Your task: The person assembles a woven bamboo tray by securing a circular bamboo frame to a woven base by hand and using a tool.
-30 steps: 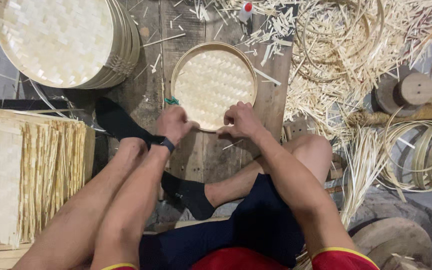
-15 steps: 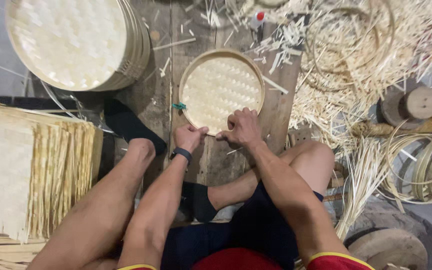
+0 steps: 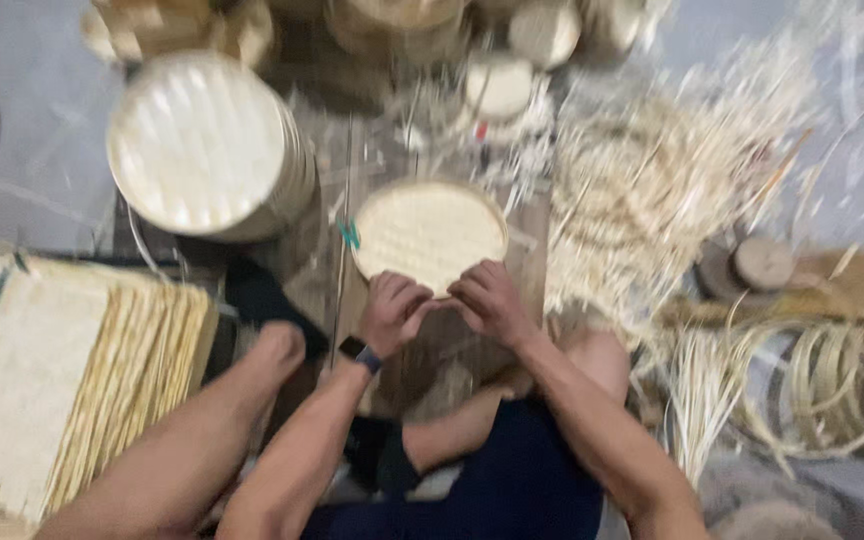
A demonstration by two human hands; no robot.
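I watch both hands work the near rim of a round, pale woven bamboo tray (image 3: 428,232) lying on the dark wooden board (image 3: 527,270): left hand (image 3: 392,312) and right hand (image 3: 487,300) pinch its edge, fingers curled tight. It looks light, springy and brittle; the stiff rim seems the safest hold.
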